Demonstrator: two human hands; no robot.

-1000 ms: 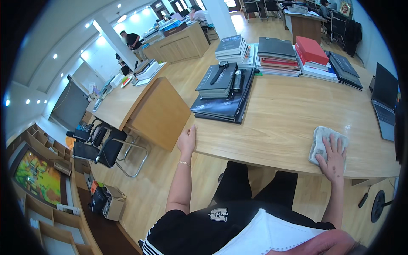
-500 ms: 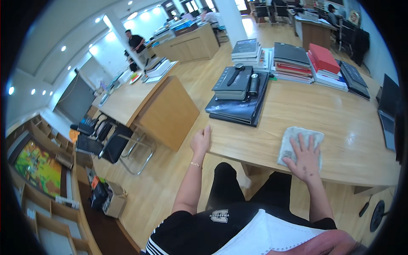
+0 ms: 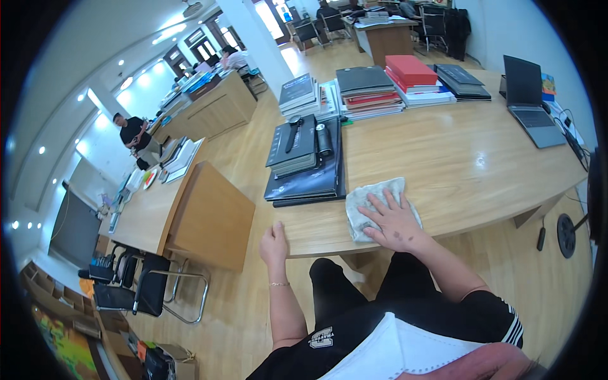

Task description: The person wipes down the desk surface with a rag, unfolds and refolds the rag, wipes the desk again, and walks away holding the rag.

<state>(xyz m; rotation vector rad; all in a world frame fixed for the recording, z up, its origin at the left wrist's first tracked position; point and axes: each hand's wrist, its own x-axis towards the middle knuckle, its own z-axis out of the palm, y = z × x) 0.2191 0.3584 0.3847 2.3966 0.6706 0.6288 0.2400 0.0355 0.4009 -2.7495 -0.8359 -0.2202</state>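
Note:
My right hand (image 3: 396,227) lies flat with spread fingers on a folded, pale grey-white cloth (image 3: 359,218). The cloth rests on the near edge of a light wooden table (image 3: 437,152), just right of a pile of black books and folders (image 3: 304,180). At the table's near left corner, my left hand (image 3: 273,244) is closed on the edge with the thumb on top; its other fingers are mostly hidden. A dark watch-like strap (image 3: 293,135) and a black cylinder (image 3: 323,140) lie on the pile.
Stacked books and folders (image 3: 370,82) and a red box (image 3: 410,69) line the table's far side. An open laptop (image 3: 535,120) stands at the right. Left of me are another desk (image 3: 209,215) and black chairs (image 3: 152,285). A person (image 3: 134,134) stands beyond that desk.
My right hand and the cloth have slid left along the table, closer to the black pile. The view has turned rightward, showing more of the laptop. My left hand stays at the table corner.

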